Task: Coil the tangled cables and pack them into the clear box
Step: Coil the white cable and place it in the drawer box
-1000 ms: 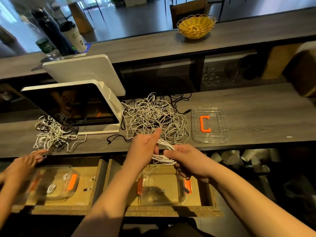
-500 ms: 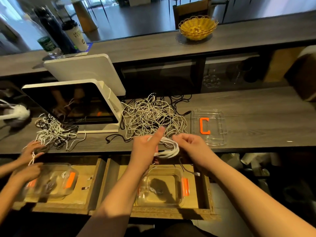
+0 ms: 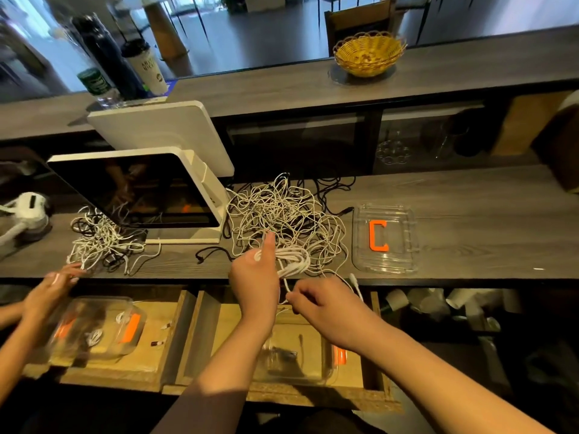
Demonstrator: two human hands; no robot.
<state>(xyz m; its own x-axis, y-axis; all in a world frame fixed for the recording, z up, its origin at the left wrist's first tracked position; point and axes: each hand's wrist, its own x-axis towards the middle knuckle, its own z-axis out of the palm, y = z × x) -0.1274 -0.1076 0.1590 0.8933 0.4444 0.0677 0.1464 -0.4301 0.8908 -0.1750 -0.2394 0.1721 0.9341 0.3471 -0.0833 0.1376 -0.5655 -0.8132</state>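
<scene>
Hands first: the left hand (image 3: 255, 274) is curled round a half-wound white cable coil (image 3: 293, 261) at the counter's front edge, thumb sticking straight up, while the right hand (image 3: 326, 303) pinches that cable's loose tail just below, fingers bent inward.

At the far left, another person's hands (image 3: 51, 288) reach toward a small tangle of thin white and black cords (image 3: 100, 242) on the dark wood-grain counter (image 3: 470, 214). Beneath them a clear plastic box (image 3: 97, 327) with orange clips sits in an open, pale wooden drawer (image 3: 150, 339), a few coiled white cables inside it. Behind stands a white, rounded-corner terminal (image 3: 141, 189) with a glossy black screen, and on the upper ledge a paper cup (image 3: 147, 70) with print too blurred to read.

In the middle lies the big tangled pile (image 3: 282, 220), matte white cords looped over black ones. Directly below the two working hands, the clear box (image 3: 294, 361) sits in a second open drawer, transparent and rectangular with rounded corners and an orange latch on its right side; something small and dark lies in it.

To the right on the counter rests a flat clear lid (image 3: 385, 239) with ribbed edges and an orange C-shaped handle. Up on the ledge is a yellow woven basket (image 3: 368, 53) with a scalloped rim.
</scene>
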